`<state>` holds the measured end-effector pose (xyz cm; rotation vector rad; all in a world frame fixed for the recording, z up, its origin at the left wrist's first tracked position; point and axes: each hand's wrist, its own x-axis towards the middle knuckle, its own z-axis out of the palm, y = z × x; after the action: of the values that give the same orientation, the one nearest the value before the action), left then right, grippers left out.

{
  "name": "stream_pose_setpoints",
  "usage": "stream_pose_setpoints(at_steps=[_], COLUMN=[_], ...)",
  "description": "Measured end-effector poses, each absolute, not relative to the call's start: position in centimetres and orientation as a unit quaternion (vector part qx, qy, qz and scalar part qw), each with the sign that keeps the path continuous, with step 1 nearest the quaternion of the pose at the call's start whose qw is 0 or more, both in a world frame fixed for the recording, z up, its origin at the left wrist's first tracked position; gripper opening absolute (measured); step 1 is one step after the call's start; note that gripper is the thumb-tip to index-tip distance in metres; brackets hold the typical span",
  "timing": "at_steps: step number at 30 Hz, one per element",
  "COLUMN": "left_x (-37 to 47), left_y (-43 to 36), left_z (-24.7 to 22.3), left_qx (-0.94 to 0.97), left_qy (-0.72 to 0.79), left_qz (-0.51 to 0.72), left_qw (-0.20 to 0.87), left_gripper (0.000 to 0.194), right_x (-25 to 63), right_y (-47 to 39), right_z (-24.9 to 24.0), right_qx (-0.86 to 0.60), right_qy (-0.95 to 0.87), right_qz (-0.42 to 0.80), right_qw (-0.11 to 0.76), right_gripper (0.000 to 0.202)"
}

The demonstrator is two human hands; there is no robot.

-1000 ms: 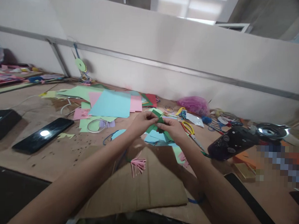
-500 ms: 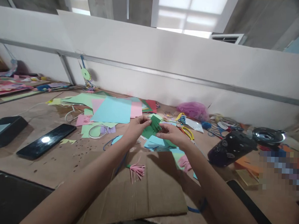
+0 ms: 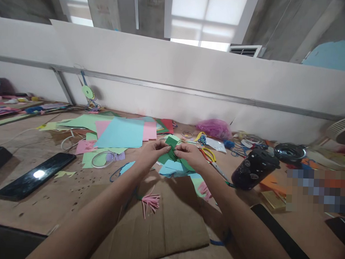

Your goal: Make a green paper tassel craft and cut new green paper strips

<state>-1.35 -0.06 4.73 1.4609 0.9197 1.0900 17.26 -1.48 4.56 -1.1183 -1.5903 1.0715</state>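
Between my two hands is a small dark green paper piece [image 3: 171,142]. My left hand [image 3: 154,151] pinches its left side between thumb and fingers. On the right side, my right hand [image 3: 188,154] has its fingertips closed on the same paper, close to my left thumb. The paper's lower part is narrow and partly hidden by my fingers. Light blue paper pieces [image 3: 172,168] lie just below the hands. Nearer to me, a pink fringed paper flower [image 3: 150,202] with a green base rests on brown cardboard [image 3: 180,224].
Coloured sheets [image 3: 121,132] lie at the back left, a phone [image 3: 36,175] at the left. Scissors [image 3: 212,159] with yellow and red handles lie right of my hands, beside a black tumbler [image 3: 254,168]. A pink plastic bag [image 3: 214,128] sits near the white wall.
The view has shifted, so most things appear farther left. My right fingers have moved closer to my left thumb and now pinch the green paper, whose fringed strips show less.
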Motion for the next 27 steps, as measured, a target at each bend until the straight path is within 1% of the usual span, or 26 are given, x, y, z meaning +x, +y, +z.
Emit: stream_pose_setpoints(at_steps=[8, 13, 15, 18, 21, 23, 27], left_x=[-1.2, -1.5, -1.6, -1.4, -0.8, -0.4, 0.0], left_y=[-0.1, 0.4, 0.5, 0.2, -0.2, -0.4, -0.4], left_z=[5.1, 4.9, 4.9, 5.1, 5.3, 5.4, 5.4], left_qx=[0.577, 0.532, 0.529, 0.55, 0.588, 0.611, 0.632], left_qy=[0.39, 0.404, 0.406, 0.396, 0.387, 0.382, 0.363], left_qz=[0.506, 0.535, 0.538, 0.53, 0.511, 0.506, 0.51], left_qw=[0.509, 0.518, 0.516, 0.51, 0.494, 0.474, 0.456], left_gripper=[0.034, 0.039, 0.039, 0.038, 0.036, 0.033, 0.027], right_x=[17.4, 18.4, 18.6, 18.2, 17.4, 16.9, 16.6], right_y=[-1.8, -1.7, -1.8, -2.1, -2.4, -2.4, -2.4], right_z=[5.0, 5.4, 5.8, 6.3, 6.2, 5.9, 5.2], right_qx=[-0.461, -0.512, -0.503, -0.458, -0.427, -0.42, -0.414], right_qy=[-0.643, -0.673, -0.673, -0.651, -0.633, -0.634, -0.626], right_qz=[0.449, 0.365, 0.357, 0.401, 0.456, 0.476, 0.511], right_qw=[0.415, 0.389, 0.409, 0.454, 0.457, 0.441, 0.418], right_gripper=[0.018, 0.014, 0.015, 0.024, 0.032, 0.032, 0.027])
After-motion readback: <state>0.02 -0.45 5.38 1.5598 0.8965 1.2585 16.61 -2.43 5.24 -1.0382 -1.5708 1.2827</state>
